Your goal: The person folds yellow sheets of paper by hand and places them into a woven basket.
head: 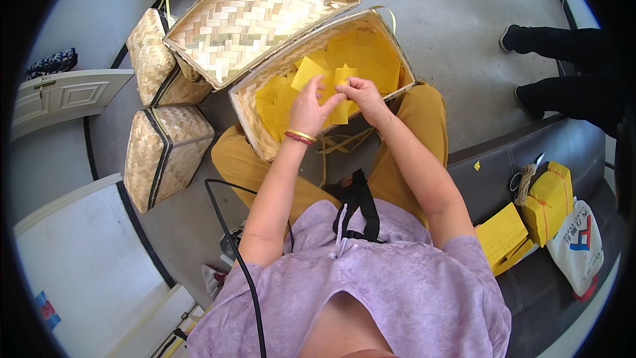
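My right hand [366, 99] pinches a piece of yellow paper [340, 113] between thumb and fingertips, above an open woven bamboo basket [247, 87]. Close to its left is my left hand [308, 112], slightly blurred, with thumb and fingers spread and nothing seen in its grasp. Its thumb reaches towards the held paper; whether they touch is unclear. Many loose yellow paper sheets [385, 67] lie overlapping inside the basket, which sits between my knees. The woven lid [263, 15] stands tipped back along the basket's far left side.
Two closed woven baskets [154, 154] with black straps stand at the left. On the dark sofa [526, 288] at right are yellow paper stacks [502, 233], a tied yellow bundle [549, 201], twine [525, 184], scissors [539, 160] and a white bag [579, 243]. A person's legs [561, 69] stand beyond. A black cable [228, 233] crosses my left side.
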Action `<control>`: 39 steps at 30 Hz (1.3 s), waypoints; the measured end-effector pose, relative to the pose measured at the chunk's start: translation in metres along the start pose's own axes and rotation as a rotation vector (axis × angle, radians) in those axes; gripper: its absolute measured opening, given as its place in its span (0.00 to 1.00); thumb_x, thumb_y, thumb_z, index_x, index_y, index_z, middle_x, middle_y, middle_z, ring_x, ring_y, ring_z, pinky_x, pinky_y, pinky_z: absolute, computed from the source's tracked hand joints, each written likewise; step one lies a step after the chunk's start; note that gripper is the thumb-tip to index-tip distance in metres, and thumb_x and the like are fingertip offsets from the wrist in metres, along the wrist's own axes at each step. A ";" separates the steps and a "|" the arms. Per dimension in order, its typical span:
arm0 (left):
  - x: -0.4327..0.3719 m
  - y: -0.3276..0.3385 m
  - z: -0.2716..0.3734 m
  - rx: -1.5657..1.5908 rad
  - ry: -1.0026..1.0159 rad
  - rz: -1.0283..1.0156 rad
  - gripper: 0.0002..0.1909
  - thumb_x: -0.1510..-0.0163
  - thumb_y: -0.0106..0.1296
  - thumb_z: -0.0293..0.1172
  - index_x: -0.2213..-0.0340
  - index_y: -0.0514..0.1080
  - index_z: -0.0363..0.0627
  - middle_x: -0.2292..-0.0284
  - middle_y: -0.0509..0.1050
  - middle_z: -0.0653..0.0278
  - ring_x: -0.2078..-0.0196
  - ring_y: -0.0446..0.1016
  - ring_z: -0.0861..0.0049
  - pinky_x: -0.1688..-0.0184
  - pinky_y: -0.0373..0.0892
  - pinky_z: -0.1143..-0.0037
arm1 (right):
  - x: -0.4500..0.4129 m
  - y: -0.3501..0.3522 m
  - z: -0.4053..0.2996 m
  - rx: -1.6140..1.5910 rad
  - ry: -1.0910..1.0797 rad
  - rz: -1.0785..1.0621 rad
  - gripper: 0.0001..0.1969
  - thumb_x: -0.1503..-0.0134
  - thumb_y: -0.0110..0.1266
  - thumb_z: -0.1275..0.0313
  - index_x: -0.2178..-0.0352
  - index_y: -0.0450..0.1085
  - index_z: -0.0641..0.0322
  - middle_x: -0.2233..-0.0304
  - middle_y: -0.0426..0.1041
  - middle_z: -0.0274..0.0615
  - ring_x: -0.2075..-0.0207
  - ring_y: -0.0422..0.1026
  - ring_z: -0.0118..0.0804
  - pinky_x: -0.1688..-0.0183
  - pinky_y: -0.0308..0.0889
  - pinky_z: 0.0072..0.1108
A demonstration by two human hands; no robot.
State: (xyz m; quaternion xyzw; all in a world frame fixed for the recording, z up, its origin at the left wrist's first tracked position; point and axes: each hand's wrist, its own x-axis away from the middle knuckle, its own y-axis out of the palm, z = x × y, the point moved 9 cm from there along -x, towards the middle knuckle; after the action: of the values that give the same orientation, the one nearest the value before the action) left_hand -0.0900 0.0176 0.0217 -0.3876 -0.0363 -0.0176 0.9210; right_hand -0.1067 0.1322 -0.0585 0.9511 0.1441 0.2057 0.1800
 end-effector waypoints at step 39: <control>-0.002 0.079 -0.246 -0.831 -0.214 -0.701 0.23 0.56 0.50 0.50 0.68 0.72 0.40 0.65 0.71 0.49 0.61 0.70 0.56 0.61 0.65 0.64 | 0.152 -0.084 -0.117 0.372 -0.501 0.473 0.07 0.47 0.46 0.77 0.65 0.65 0.66 0.72 0.67 0.33 0.70 0.67 0.22 0.65 0.64 0.13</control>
State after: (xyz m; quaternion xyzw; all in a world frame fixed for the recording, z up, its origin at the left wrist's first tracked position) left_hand -0.0738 -0.1029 -0.2066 -0.6826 -0.2466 -0.2966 0.6208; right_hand -0.0428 0.2936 0.0592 0.9952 -0.0928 -0.0267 -0.0185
